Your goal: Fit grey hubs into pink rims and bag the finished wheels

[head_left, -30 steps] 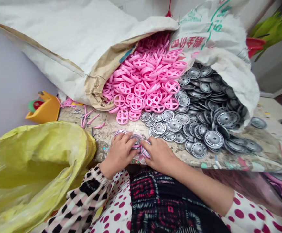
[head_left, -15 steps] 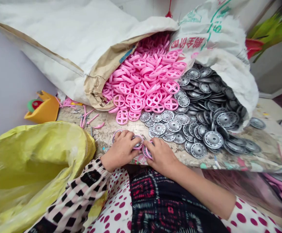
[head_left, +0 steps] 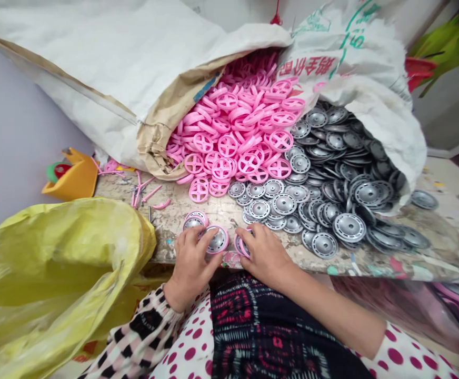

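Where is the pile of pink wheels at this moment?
In the head view, the pink wheels lie in the upper middle, at the mouth of the large white sack, left of the grey discs and beyond the left hand.

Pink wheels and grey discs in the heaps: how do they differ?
The pink wheels are open rims with crossed spokes; the grey discs have mostly closed faces with slots near the edge. The pink wheels spill from a brown-edged sack, the grey discs from a white-edged sack. Both are round and heaped.
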`<state>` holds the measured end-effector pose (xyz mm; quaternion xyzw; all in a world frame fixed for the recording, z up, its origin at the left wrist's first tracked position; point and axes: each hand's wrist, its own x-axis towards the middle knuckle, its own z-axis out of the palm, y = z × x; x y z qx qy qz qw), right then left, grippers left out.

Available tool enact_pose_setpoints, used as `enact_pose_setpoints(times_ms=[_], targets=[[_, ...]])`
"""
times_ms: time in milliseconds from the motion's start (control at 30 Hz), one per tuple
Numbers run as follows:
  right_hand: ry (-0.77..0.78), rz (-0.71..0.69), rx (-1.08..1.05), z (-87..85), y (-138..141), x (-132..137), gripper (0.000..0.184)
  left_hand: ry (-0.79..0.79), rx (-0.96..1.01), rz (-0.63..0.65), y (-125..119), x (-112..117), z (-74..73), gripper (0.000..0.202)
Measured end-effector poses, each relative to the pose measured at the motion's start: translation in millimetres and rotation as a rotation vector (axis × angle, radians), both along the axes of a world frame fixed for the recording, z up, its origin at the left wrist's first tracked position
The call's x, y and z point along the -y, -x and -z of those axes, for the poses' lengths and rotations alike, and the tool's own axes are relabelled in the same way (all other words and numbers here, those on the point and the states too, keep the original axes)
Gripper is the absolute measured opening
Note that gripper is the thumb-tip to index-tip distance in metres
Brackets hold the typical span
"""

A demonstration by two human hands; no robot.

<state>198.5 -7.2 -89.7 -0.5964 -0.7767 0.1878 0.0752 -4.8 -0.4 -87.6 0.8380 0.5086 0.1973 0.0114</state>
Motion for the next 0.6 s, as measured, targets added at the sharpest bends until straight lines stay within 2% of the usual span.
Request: enact_pose_setpoints(times_ms=[100, 233, 600], targets=[[-0.004, -0.008, 0.007, -0.4, 0.1, -0.5, 0.059, 0.077, -0.097, -0.047, -1.9, 2.9, 4.7, 0.046], [-0.005, -0.011, 0.01, -1.5, -0.2, -0.6, 0.059, 0.142, -0.156, -0.041, -4.6, -2.9, 2.1, 0.048], [-0.006, -0.014, -0.004, -2.3, -2.2, -1.1, 0.057, 0.196, -0.369, 0.132, -18.5, -24.7, -17.7, 0.056]])
